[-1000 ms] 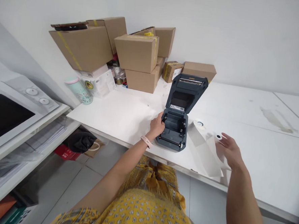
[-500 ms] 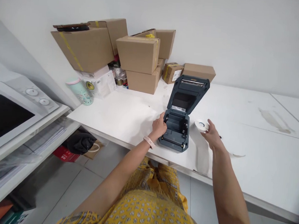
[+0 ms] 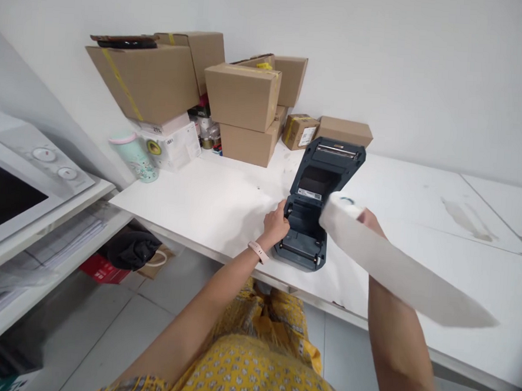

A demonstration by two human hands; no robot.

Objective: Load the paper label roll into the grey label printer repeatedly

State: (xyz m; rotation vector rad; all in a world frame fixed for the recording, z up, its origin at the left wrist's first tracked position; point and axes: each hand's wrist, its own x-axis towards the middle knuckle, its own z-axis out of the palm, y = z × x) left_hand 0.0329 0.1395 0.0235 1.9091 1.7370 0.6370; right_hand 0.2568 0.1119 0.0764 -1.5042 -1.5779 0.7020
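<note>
L hand is half-closed, holding printer; R hand is gripping paper roll, finger gap unclear, at printer's R edge. Loose tail is trailing R of printer, poss. snagging if roll's turning.

Yellow clothing with small pale flowers, light pink wristband

The label printer is dark slate blue; the label roll and its loose strip are white, like the counter. Mustard-yellow clothing carries small pale flowers. The wristband is pale pink, the tumbler mint green and pink.
</note>
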